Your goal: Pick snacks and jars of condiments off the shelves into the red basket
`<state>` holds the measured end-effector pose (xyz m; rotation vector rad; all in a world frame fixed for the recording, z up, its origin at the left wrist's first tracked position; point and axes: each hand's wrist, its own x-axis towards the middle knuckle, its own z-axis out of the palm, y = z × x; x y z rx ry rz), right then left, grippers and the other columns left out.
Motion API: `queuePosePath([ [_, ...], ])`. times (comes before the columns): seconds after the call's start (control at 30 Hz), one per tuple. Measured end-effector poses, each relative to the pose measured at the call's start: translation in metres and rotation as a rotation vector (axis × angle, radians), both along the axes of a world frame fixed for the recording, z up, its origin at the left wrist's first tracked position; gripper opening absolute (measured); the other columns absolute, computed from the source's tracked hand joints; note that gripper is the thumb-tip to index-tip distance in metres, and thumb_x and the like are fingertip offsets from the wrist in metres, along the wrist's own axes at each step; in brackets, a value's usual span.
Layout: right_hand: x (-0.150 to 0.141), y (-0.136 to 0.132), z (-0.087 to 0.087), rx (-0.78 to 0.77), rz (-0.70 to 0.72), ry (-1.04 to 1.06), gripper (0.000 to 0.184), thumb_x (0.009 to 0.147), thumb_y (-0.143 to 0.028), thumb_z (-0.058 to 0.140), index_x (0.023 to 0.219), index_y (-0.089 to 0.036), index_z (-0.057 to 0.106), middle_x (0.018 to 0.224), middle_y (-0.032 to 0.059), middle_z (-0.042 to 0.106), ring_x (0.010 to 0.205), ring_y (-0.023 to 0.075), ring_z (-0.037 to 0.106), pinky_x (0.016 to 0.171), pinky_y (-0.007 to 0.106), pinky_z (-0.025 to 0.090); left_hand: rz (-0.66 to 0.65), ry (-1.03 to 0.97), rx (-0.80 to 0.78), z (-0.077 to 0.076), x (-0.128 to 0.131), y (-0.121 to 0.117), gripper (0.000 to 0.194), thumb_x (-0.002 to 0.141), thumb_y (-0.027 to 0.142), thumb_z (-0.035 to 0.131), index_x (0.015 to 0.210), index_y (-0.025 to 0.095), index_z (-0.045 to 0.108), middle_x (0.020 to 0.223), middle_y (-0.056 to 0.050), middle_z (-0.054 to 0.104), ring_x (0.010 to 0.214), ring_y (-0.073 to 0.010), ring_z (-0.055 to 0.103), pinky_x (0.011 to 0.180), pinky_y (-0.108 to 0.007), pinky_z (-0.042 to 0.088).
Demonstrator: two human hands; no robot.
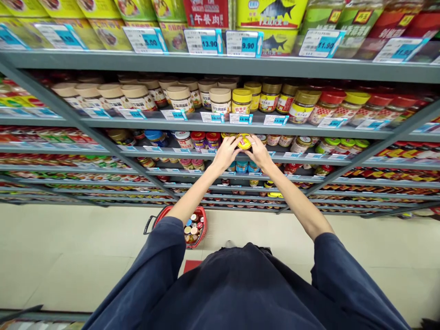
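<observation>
Both my arms reach out to a jar with a yellow lid (pixel 244 142) at the front of a middle shelf. My left hand (pixel 227 152) grips its left side, and my right hand (pixel 258 151) has its fingers closed around the right side. The jar's body is mostly hidden by the lid and my hands. Jars with red lids (pixel 213 137) stand to the left on the same shelf. To the right are several small jars with pale labels (pixel 273 140).
A grey shelf edge (pixel 192 123) with price tags runs just above my hands, holding beige-lidded jars (pixel 180 97). Cans and boxes fill the top shelf. Below, a red basket (pixel 205 224) with several jars stands on the tiled floor (pixel 103 238).
</observation>
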<state>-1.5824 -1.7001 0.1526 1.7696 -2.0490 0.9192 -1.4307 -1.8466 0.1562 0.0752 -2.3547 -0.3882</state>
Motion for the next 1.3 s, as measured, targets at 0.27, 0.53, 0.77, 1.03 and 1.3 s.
queuePosePath([
  [0.27, -0.011, -0.010, 0.022, 0.271, -0.190, 0.077, 0.058, 0.103, -0.054, 0.059, 0.142, -0.011, 0.059, 0.133, 0.0231, 0.069, 0.134, 0.0389, 0.059, 0.116, 0.054, 0.045, 0.130, -0.112, -0.131, 0.008, -0.019, -0.009, 0.037, 0.107, 0.035, 0.049, 0.127, 0.012, 0.071, 0.141, -0.022, 0.065, 0.134, -0.0394, 0.052, 0.109, -0.060, 0.046],
  [0.53, -0.001, -0.002, 0.046, 0.410, -0.262, 0.228, 0.067, 0.106, -0.058, 0.048, 0.147, -0.006, 0.054, 0.119, 0.0259, 0.075, 0.120, 0.0382, 0.069, 0.113, 0.050, 0.046, 0.041, -0.111, -0.134, 0.006, -0.024, -0.016, 0.048, 0.104, 0.026, 0.050, 0.145, 0.004, 0.056, 0.143, -0.026, 0.064, 0.142, -0.0364, 0.050, 0.120, -0.056, 0.038],
  [0.77, 0.001, 0.000, 0.052, 0.407, -0.256, 0.302, 0.063, 0.107, -0.053, 0.049, 0.142, -0.002, 0.057, 0.115, 0.0285, 0.075, 0.117, 0.0400, 0.069, 0.107, 0.050, 0.047, -0.007, -0.235, -0.173, 0.022, -0.009, -0.014, 0.054, 0.101, 0.017, 0.045, 0.154, 0.009, 0.048, 0.155, -0.021, 0.055, 0.150, -0.0295, 0.045, 0.130, -0.047, 0.030],
  [1.03, 0.048, 0.012, 0.010, 0.213, -0.144, 0.070, 0.039, 0.111, -0.034, 0.038, 0.135, -0.016, 0.064, 0.119, 0.0146, 0.077, 0.111, 0.0304, 0.070, 0.095, 0.041, 0.052, 0.321, -0.115, 0.112, -0.014, 0.054, -0.003, 0.033, 0.106, 0.033, 0.050, 0.129, 0.017, 0.069, 0.124, -0.015, 0.069, 0.113, -0.0262, 0.067, 0.100, -0.037, 0.053],
  [1.3, 0.059, -0.026, 0.010, 0.369, -0.305, 0.036, 0.037, 0.109, -0.032, 0.042, 0.131, -0.014, 0.065, 0.112, 0.0186, 0.077, 0.103, 0.0348, 0.071, 0.087, 0.041, 0.051, 0.449, -0.397, 0.092, 0.009, 0.043, -0.015, 0.030, 0.104, 0.026, 0.049, 0.124, 0.022, 0.071, 0.121, -0.013, 0.075, 0.113, -0.0296, 0.068, 0.093, -0.038, 0.049],
])
